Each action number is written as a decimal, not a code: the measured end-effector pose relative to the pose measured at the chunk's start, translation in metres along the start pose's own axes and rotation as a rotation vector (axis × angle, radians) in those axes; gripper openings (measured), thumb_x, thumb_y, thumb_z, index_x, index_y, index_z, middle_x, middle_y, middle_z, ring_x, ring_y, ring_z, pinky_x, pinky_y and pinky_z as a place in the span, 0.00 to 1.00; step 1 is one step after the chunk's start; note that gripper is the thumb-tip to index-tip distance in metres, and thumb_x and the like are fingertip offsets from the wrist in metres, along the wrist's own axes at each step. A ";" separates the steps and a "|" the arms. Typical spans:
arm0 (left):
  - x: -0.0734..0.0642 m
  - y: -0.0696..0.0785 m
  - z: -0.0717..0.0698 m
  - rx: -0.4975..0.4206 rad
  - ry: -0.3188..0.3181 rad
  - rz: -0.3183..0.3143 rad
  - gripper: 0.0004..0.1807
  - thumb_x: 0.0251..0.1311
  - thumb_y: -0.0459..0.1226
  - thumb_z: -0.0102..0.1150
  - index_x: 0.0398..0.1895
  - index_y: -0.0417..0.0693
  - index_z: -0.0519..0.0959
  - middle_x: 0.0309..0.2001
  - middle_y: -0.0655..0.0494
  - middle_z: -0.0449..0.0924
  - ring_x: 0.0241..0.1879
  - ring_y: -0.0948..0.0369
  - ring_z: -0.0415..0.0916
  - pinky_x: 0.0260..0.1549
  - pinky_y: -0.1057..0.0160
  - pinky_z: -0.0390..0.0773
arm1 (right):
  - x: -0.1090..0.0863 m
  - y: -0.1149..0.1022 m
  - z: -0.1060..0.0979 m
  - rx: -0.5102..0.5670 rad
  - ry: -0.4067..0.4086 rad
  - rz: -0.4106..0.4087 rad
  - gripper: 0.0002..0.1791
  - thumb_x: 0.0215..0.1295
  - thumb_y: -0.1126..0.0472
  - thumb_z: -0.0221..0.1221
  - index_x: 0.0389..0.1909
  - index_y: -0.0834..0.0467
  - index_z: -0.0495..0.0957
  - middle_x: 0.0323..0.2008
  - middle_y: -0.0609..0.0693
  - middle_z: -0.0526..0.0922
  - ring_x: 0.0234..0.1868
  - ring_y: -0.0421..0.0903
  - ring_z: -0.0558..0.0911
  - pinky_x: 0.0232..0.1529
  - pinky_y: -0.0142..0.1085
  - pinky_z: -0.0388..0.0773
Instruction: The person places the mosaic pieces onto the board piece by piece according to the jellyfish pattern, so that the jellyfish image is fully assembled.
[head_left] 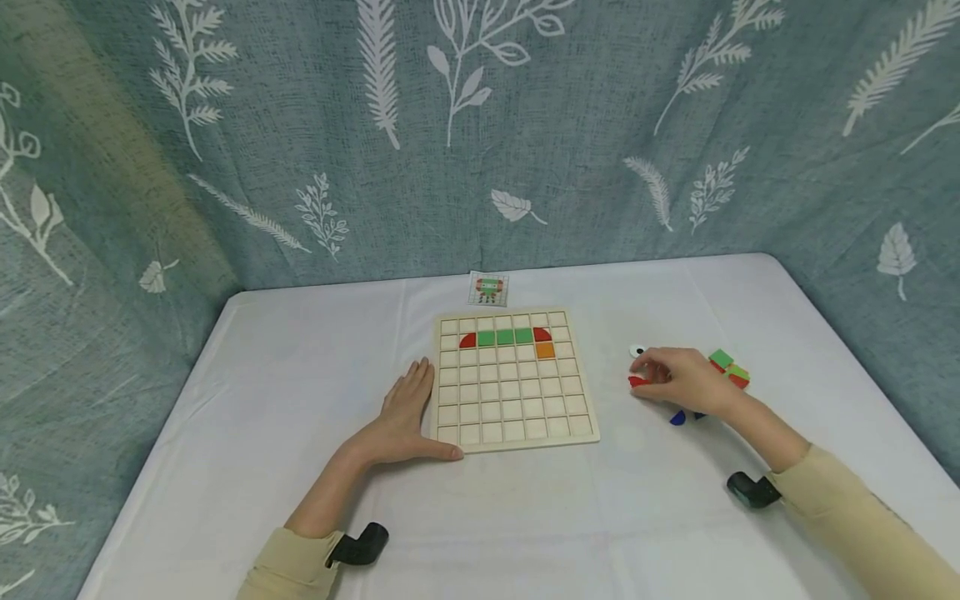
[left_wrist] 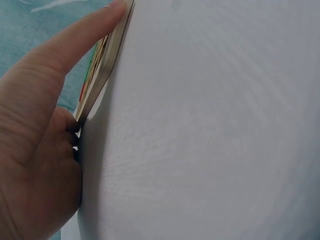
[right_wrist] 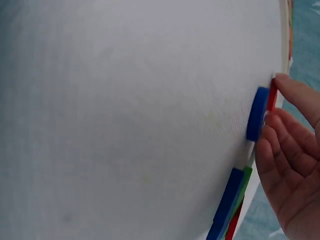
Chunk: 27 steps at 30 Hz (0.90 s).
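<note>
A square wooden grid board [head_left: 513,411] lies on the white cloth. In one row near its far side sit several green squares [head_left: 505,337] between two red quarter-round tiles [head_left: 468,340]; an orange square [head_left: 545,350] lies below the right one. My left hand [head_left: 397,427] rests against the board's left edge, fingers extended and thumb at the near left corner. To the right of the board, my right hand [head_left: 688,381] pinches a red tile [head_left: 638,381] between thumb and fingers; its full shape is hidden. In the right wrist view, a blue tile [right_wrist: 257,114] stands out beside the red tile [right_wrist: 272,95].
A small picture card [head_left: 489,289] lies behind the board. Around the right hand are a white tile with a black eye dot [head_left: 637,351], a blue tile [head_left: 678,417], a green tile [head_left: 721,359] and red-and-green tiles [head_left: 738,377]. A patterned curtain [head_left: 420,208] hangs behind the table.
</note>
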<state>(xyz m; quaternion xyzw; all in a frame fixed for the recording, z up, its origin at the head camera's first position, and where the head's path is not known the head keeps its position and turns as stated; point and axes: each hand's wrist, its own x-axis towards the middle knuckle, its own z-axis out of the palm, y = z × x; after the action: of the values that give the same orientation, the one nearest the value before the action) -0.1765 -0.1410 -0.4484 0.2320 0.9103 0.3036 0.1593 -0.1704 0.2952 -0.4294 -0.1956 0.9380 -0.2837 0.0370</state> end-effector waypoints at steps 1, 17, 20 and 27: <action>0.000 0.000 0.000 0.000 -0.001 -0.001 0.75 0.39 0.60 0.75 0.75 0.30 0.34 0.77 0.38 0.29 0.75 0.47 0.24 0.70 0.44 0.31 | 0.001 -0.001 0.001 0.003 -0.003 0.004 0.14 0.58 0.60 0.70 0.43 0.59 0.81 0.27 0.40 0.77 0.26 0.38 0.73 0.27 0.31 0.73; 0.000 0.000 0.001 0.007 0.004 0.004 0.75 0.40 0.59 0.75 0.75 0.30 0.34 0.76 0.37 0.29 0.75 0.46 0.24 0.70 0.44 0.32 | -0.002 -0.005 0.001 0.050 -0.040 0.080 0.14 0.58 0.58 0.70 0.42 0.58 0.81 0.27 0.42 0.76 0.29 0.41 0.74 0.30 0.31 0.74; 0.000 0.001 0.001 -0.002 0.001 0.004 0.74 0.40 0.58 0.75 0.75 0.29 0.34 0.76 0.36 0.29 0.75 0.46 0.25 0.70 0.43 0.32 | -0.002 -0.004 0.002 0.044 -0.013 0.047 0.13 0.56 0.59 0.71 0.41 0.58 0.82 0.29 0.43 0.76 0.30 0.42 0.73 0.30 0.31 0.73; 0.000 0.001 0.000 -0.009 0.000 -0.003 0.74 0.40 0.58 0.75 0.75 0.30 0.34 0.76 0.36 0.29 0.75 0.46 0.25 0.70 0.43 0.32 | 0.003 0.000 0.005 0.032 0.014 -0.009 0.12 0.55 0.59 0.72 0.39 0.55 0.83 0.33 0.42 0.78 0.32 0.41 0.73 0.33 0.32 0.74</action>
<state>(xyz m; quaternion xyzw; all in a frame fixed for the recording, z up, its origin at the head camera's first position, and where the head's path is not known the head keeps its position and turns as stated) -0.1761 -0.1403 -0.4481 0.2300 0.9092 0.3076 0.1608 -0.1721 0.2912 -0.4332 -0.1973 0.9327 -0.3001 0.0324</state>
